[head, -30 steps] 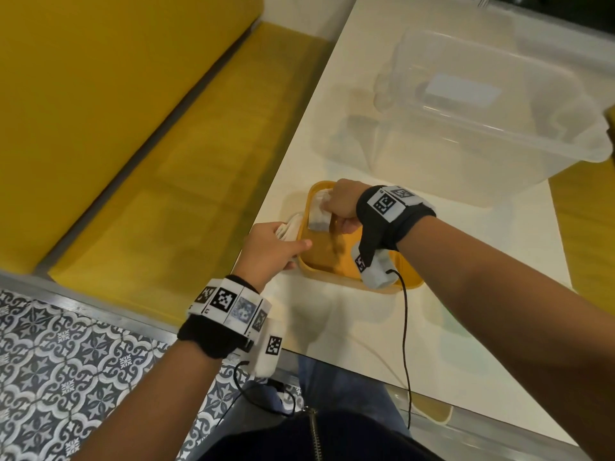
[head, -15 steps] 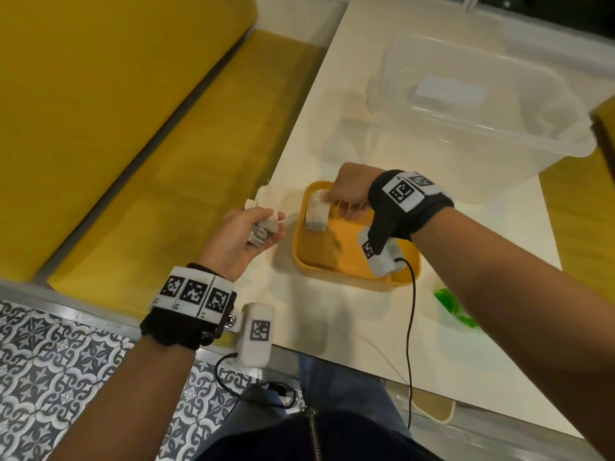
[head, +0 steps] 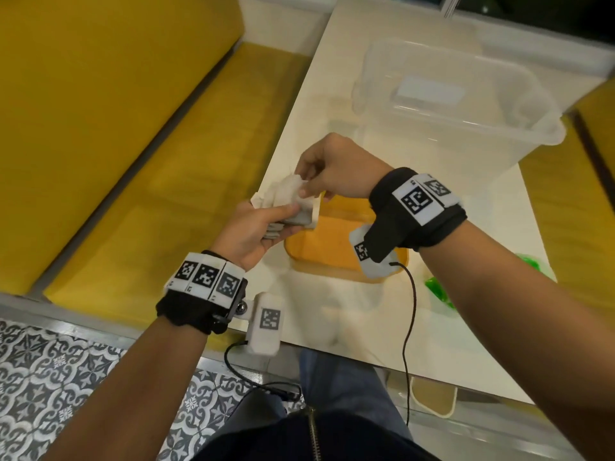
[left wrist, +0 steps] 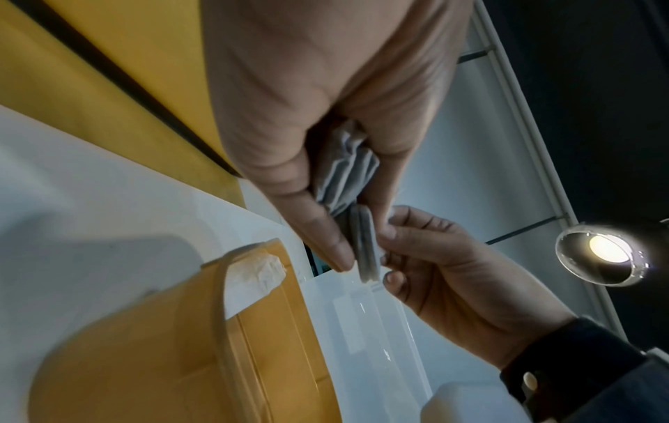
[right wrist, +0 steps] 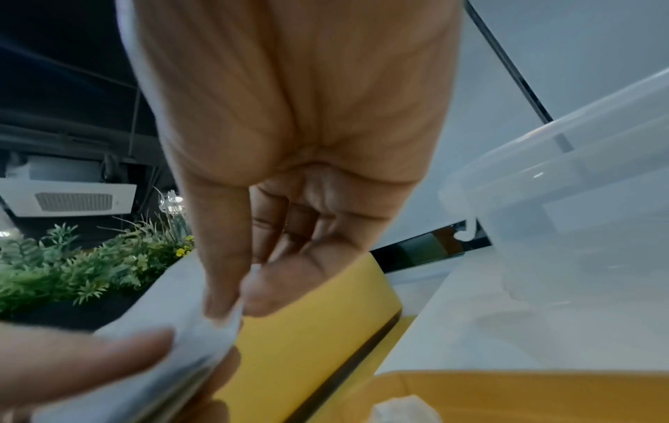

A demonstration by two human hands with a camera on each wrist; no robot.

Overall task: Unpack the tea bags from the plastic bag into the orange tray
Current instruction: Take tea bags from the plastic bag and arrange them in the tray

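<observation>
The tea bags [head: 293, 207] are a small stack, still in the crumpled plastic bag [left wrist: 345, 171], held above the left edge of the orange tray [head: 329, 247]. The left hand [head: 248, 232] grips the stack between thumb and fingers. The right hand [head: 336, 171] pinches its upper end. One tea bag [left wrist: 253, 274] leans inside the tray.

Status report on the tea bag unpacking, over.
Left hand grips plastic bag of tea bags. Right hand pinches a tea bag at bag's mouth. One tea bag in orange tray. Nothing in the way.
</observation>
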